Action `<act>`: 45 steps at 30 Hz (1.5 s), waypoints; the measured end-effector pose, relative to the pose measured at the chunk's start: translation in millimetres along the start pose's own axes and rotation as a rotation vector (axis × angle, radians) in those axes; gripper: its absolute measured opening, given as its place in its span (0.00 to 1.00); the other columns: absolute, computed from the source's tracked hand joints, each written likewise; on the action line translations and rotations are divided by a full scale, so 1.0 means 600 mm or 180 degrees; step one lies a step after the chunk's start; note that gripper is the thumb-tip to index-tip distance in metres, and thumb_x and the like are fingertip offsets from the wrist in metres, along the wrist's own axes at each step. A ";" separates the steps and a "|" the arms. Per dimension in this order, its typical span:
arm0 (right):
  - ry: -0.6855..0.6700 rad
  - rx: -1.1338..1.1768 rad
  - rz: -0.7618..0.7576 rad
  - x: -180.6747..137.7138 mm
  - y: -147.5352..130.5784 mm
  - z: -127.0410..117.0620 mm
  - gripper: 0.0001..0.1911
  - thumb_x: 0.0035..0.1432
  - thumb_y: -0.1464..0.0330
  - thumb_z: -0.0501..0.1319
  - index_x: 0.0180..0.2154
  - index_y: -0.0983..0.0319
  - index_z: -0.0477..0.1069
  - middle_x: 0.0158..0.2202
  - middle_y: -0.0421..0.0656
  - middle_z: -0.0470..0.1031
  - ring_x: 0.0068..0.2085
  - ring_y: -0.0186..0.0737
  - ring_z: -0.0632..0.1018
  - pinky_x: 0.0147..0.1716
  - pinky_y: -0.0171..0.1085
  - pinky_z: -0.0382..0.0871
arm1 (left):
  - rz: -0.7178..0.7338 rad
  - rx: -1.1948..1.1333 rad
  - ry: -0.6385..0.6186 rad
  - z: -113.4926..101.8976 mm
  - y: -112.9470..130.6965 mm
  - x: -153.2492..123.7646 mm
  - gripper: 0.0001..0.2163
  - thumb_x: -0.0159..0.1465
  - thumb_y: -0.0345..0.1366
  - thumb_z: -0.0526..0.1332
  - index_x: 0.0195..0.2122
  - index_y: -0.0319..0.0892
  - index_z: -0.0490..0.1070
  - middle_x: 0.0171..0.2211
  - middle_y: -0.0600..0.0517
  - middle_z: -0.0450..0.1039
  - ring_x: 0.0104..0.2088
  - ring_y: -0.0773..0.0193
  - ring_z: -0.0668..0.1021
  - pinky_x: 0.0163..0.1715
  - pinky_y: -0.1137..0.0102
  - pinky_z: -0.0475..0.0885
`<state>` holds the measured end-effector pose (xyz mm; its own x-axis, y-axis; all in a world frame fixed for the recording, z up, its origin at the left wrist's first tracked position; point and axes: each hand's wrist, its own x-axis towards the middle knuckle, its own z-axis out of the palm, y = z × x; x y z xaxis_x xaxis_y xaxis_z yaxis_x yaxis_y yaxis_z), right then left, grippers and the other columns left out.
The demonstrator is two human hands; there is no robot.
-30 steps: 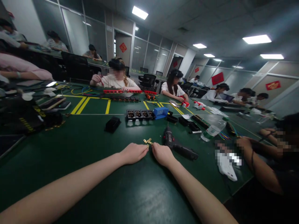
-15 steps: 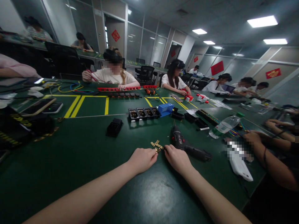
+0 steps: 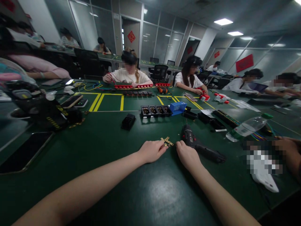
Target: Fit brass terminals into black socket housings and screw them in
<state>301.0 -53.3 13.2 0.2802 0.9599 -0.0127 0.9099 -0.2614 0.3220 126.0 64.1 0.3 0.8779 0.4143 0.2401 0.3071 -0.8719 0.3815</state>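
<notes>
Several small brass strips with holes (image 3: 168, 142) lie in a loose pile on the green table. My left hand (image 3: 152, 151) is closed at the pile's left edge, with a small brass piece showing at its thumb and index fingertip. Just right of the pile rests my right hand (image 3: 187, 154), its fingers curled together; whatever they may hold is hidden. A black cordless drill (image 3: 196, 144) lies close beyond that hand, its bit pointing away from me.
Black trays with small brass parts (image 3: 156, 110) stand beside a blue bin (image 3: 178, 107). Left of them is a black box (image 3: 128, 121). A plastic bottle (image 3: 249, 128) lies at right near a co-worker's hand (image 3: 290, 152). A dark phone (image 3: 27, 152) lies at left.
The view has swung left, so the table's things sit further right. My right hand has drawn away from the brass strips, leaving a small gap; my left hand stays at them.
</notes>
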 end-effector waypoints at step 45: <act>0.0765 0.1625 -0.1086 0.014 -0.024 0.023 0.37 0.66 0.49 0.54 0.68 0.61 0.54 0.71 0.54 0.53 0.70 0.52 0.57 0.66 0.52 0.55 | 0.0755 0.1835 0.0605 -0.124 -0.161 -0.235 0.26 0.70 0.25 0.54 0.64 0.61 0.63 0.61 0.55 0.70 0.63 0.58 0.69 0.65 0.55 0.62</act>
<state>294.5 -42.7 -4.4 -0.0718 0.9780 0.1961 0.9829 0.1028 -0.1529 -54.7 109.3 -4.0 0.8820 0.1863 0.4328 0.3073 -0.9237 -0.2286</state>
